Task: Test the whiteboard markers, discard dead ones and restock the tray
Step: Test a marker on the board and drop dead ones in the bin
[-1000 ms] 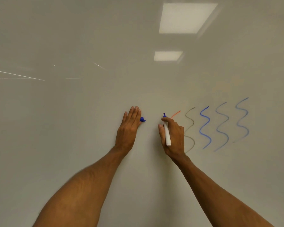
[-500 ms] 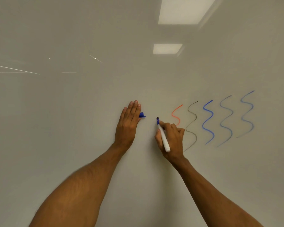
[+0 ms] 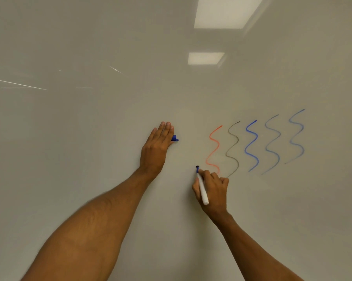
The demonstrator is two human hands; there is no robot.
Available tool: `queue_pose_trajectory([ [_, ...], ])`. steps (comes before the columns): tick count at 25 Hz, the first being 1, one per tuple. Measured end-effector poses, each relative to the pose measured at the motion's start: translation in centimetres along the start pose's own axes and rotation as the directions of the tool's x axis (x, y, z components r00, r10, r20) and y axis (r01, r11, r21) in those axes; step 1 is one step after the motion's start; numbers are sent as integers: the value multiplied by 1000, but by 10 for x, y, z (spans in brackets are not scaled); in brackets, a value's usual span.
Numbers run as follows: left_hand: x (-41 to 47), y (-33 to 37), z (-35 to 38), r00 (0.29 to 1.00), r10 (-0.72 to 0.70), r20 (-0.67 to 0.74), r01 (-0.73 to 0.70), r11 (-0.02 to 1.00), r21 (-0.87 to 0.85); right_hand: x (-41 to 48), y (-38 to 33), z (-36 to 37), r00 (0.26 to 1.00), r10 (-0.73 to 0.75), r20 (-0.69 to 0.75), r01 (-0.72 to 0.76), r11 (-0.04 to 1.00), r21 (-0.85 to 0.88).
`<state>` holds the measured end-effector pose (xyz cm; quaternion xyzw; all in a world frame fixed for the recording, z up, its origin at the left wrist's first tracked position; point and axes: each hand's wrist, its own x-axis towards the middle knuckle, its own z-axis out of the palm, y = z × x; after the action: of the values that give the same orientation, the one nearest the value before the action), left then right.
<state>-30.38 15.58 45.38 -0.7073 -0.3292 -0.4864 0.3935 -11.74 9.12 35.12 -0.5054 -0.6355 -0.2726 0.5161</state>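
Hands sit apart on the whiteboard (image 3: 90, 138). The right hand (image 3: 213, 191) is curled round a white marker (image 3: 203, 191), its blue tip touching the board just left of the bottom of a red squiggle (image 3: 213, 148). The left hand (image 3: 154, 151) lies flat, fingers straight, with a blue cap (image 3: 175, 138) poking out at its right edge; can't tell how it's held. Right of the red one: a dark squiggle (image 3: 233, 149), a strong blue squiggle (image 3: 251, 146) and two faint blue squiggles (image 3: 272, 145).

The glossy whiteboard (image 3: 69, 179) mirrors a large ceiling light (image 3: 226, 12) at its top edge, right of centre, and a smaller ceiling light (image 3: 205, 58) just below. Thin bright streaks (image 3: 19, 84) glint near the left edge.
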Motion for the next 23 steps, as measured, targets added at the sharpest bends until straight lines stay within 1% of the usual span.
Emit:
queue_pose_trajectory([
  [1, 1, 0, -3, 1000, 9, 24, -9, 1000, 8, -7, -2, 0, 998, 70, -1, -70, 997, 31],
  [2, 2, -1, -7, 999, 16, 50, -16, 1000, 17, -13, -4, 0, 995, 100, 12, -101, 993, 54],
  [3, 3, 0, -9, 997, 16, 74, -18, 1000, 24, -18, -5, 0, 995, 85, 42, -88, 994, 64],
  [5, 5, 4, -15, 994, -8, 111, 6, 1000, 21, -22, -7, 0, 989, -26, 143, 16, 998, 68],
  [6, 5, 6, -17, 992, -24, 125, 22, 1000, 15, -22, -7, -1, 981, -66, 184, 52, 996, 75],
  [7, 3, 9, -20, 990, -33, 138, 31, 999, 16, -20, -6, -4, 975, -76, 211, 58, 994, 87],
  [9, -8, 13, -25, 986, -18, 165, 11, 999, 43, -17, -6, -10, 970, -61, 233, 34, 992, 118],
  [10, -16, 15, -27, 983, -4, 182, -8, 998, 63, -18, -5, -12, 971, -85, 223, 58, 990, 125],
  [11, -27, 16, -30, 979, 2, 202, -18, 997, 80, -20, -4, -14, 966, -138, 221, 111, 986, 128],
  [13, -52, 19, -33, 968, -19, 251, -6, 995, 100, -24, -3, -17, 938, -232, 257, 204, 970, 132],
  [15, -79, 23, -37, 953, -48, 300, 14, 993, 115, -28, -2, -16, 922, -273, 276, 240, 960, 147],
  [19, -127, 33, -46, 919, -99, 381, 46, 988, 146, -40, -16, -10, 918, -215, 334, 98, 938, 333],
  [22, -157, 39, -55, 898, -135, 418, 69, 983, 169, -52, -26, 4, 897, -249, 365, 100, 919, 382],
  [23, -167, 40, -59, 886, -156, 436, 82, 980, 183, -57, -30, 9, 886, -247, 393, 75, 911, 404],
])
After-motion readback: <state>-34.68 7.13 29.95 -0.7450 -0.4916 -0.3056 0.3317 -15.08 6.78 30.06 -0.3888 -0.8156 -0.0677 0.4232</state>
